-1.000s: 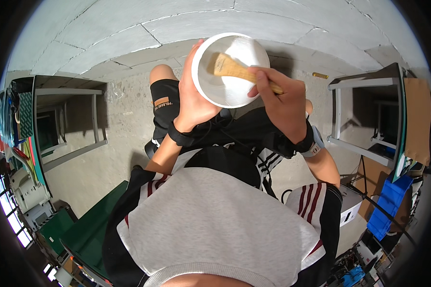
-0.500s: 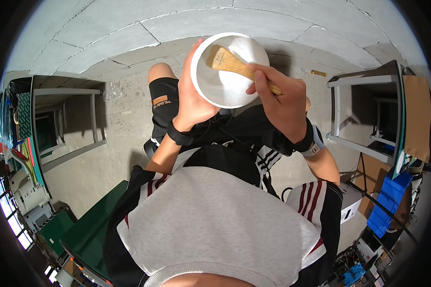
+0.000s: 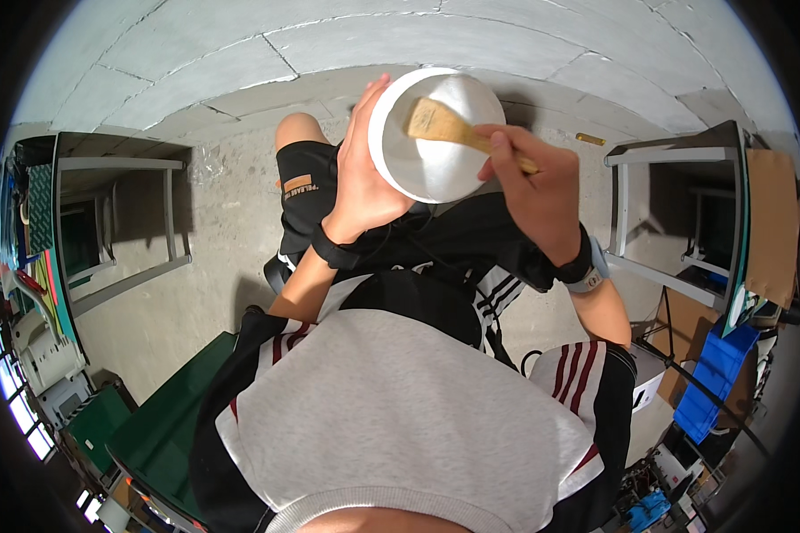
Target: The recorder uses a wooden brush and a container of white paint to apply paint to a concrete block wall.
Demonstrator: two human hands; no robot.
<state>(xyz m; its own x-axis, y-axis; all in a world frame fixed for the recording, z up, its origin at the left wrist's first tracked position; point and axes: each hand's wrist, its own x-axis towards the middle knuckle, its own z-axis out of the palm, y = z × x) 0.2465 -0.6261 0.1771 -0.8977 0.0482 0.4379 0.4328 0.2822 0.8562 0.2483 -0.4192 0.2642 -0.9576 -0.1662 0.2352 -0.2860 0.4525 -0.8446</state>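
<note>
A round white bucket (image 3: 400, 177) is tilted toward me above my lap, its inside lit by a bright patch. Around its left side my left hand (image 3: 364, 173) is closed, with the fingertips reaching the rim. My right hand (image 3: 540, 182) pinches the thin end of a wooden paintbrush (image 3: 440, 123) at the bucket's right rim. The brush's broad wooden part lies over the bucket's mouth, pointing left. Its bristles cannot be made out against the white inside.
Ahead stands a pale block wall (image 3: 364, 40). Grey metal frames stand at the left (image 3: 120, 164) and right (image 3: 618, 204). A green bench or box (image 3: 173, 409) is at my left, and a blue bin (image 3: 716, 382) at the right. A small yellow object (image 3: 590, 139) lies by the wall.
The bucket has shifted slightly right and toward me with my left hand. My right hand and the paintbrush have moved a little right and nearer.
</note>
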